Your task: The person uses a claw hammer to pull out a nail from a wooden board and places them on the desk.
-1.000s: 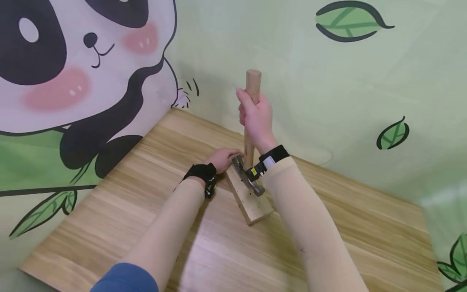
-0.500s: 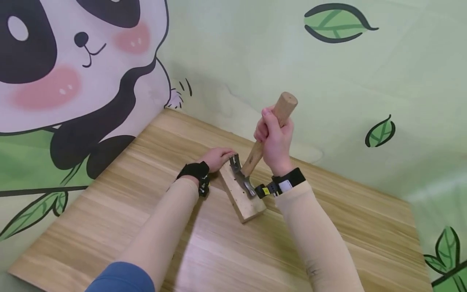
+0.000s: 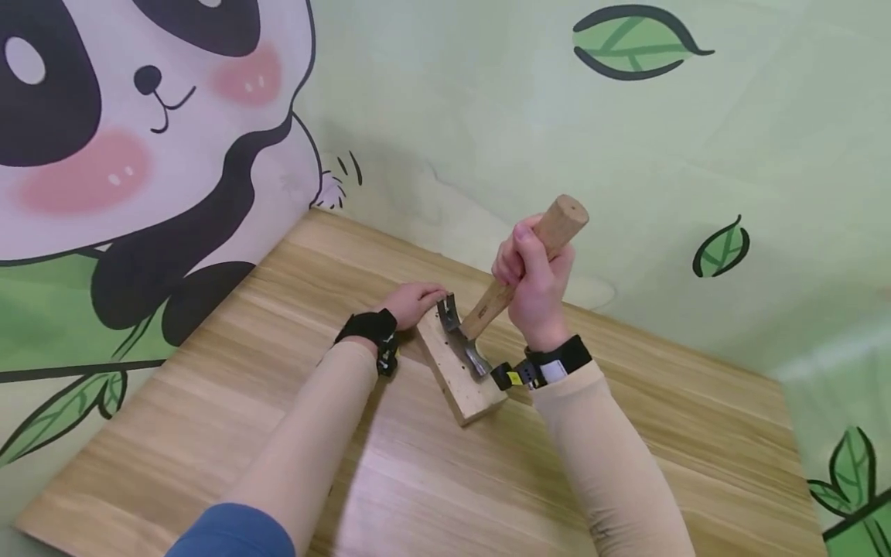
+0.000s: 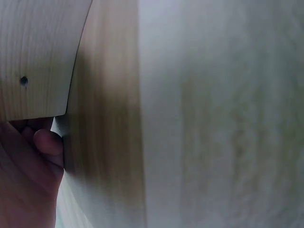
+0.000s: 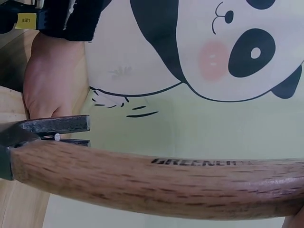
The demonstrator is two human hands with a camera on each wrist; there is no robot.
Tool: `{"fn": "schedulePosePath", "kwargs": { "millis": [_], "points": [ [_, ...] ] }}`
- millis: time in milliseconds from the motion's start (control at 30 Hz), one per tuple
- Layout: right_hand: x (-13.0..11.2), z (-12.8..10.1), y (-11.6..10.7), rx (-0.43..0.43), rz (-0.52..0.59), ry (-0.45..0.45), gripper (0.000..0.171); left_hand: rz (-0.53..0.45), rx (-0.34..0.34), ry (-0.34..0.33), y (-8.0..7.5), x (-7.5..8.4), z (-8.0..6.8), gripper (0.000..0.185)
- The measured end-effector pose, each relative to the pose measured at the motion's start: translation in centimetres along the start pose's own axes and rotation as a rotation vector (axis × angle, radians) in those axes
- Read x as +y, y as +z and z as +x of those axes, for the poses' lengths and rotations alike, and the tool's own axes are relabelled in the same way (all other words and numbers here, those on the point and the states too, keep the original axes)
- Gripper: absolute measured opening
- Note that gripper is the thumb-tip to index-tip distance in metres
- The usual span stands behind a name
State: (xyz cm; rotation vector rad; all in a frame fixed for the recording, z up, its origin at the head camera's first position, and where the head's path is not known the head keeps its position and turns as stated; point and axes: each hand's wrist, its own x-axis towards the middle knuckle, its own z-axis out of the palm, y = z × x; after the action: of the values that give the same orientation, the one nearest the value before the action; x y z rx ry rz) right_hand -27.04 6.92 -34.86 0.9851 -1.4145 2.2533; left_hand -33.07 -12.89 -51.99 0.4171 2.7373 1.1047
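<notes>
My right hand (image 3: pixel 537 290) grips the wooden handle of a claw hammer (image 3: pixel 487 308) near its end, and the handle leans up to the right. The hammer's metal head rests along the top of a pale wooden block (image 3: pixel 465 391), claw toward the far end. Between the claw's prongs in the right wrist view shows a small light nail head (image 5: pixel 57 137). My left hand (image 3: pixel 409 304) holds the block's far end. In the left wrist view its curled fingers (image 4: pixel 47 142) lie against that end, partly hidden. Small dark holes mark the block.
The block lies on a wood-grain table (image 3: pixel 278 371) set into a corner. Pale green walls (image 3: pixel 452 93) with a painted panda (image 3: pixel 209 155) and leaves rise behind and to the left. The table's far edge runs along the wall, close behind the hands.
My right hand has swung the hammer handle from nearly upright down to the right, tilting the head on the block. The left hand has stayed at the block's far end.
</notes>
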Motion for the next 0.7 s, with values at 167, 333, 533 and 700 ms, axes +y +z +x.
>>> {"fn": "schedulePosePath", "kwargs": {
  "millis": [167, 333, 533, 700],
  "points": [
    [0.4, 0.0, 0.1, -0.013, 0.011, 0.001, 0.011, 0.007, 0.015, 0.012, -0.3, 0.3, -0.4, 0.043],
    [0.1, 0.0, 0.1, -0.019, 0.016, -0.015, 0.011, -0.022, 0.009, 0.002, -0.4, 0.3, -0.6, 0.044],
    [-0.3, -0.3, 0.4, -0.043, 0.033, -0.019, 0.013, -0.004, 0.009, 0.005, -0.6, 0.2, -0.5, 0.041],
    [-0.7, -0.5, 0.2, -0.054, 0.051, -0.026, 0.015, -0.004, 0.049, 0.038, -0.9, 1.3, -0.7, 0.039]
  ]
}}
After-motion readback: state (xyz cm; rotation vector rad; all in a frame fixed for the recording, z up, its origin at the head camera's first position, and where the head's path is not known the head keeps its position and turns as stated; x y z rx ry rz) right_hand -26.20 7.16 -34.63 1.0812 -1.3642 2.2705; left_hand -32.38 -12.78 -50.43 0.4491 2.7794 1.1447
